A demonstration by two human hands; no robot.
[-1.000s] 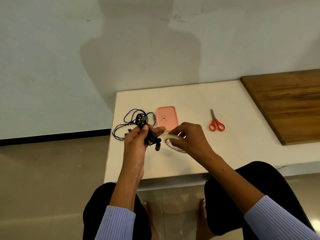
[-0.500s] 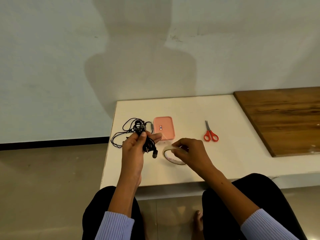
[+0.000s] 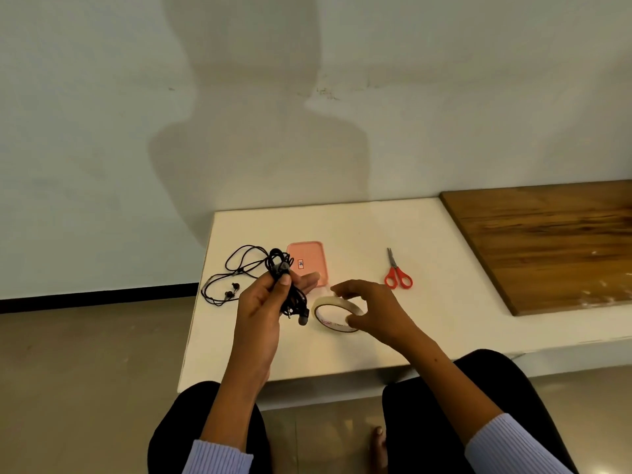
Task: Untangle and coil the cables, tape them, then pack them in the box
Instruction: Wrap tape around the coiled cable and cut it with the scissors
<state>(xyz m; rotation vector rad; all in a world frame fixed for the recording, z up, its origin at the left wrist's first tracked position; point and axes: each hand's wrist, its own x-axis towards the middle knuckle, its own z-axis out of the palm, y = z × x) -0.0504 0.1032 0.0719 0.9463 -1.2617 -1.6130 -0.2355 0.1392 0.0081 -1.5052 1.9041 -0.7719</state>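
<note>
Left hand: my left hand [image 3: 261,302] grips a coiled black cable bundle [image 3: 290,295], thumb pressed across the strands, with a plug and a small grey bud end hanging below the fingers.
Right hand: my right hand [image 3: 372,309] curls over the tape roll [image 3: 337,314], fingertips on its far rim and thumb on its near edge; I see it grasping the roll against the table.
Second cable: a thin black earphone cable [image 3: 236,275] lies in loose loops at about 10 o'clock from the left hand, its two earbuds resting near the table's left edge.
Box: a pink rounded rectangular box [image 3: 307,263] with a small label sits at 12 o'clock from the bundle, just behind my fingers.
Scissors: red-handled scissors [image 3: 396,273] lie at 1 o'clock from the right hand, blades pointing away.
Surface: a smooth, matte white table [image 3: 342,354], low, with a square edge.
Board: a dark, grained wooden board [image 3: 547,244] lies at 3 o'clock.
Room: a plain pale wall [image 3: 102,131] carries a soft shadow; the tan tiled floor [image 3: 85,371] meets it at a black skirting strip.
</note>
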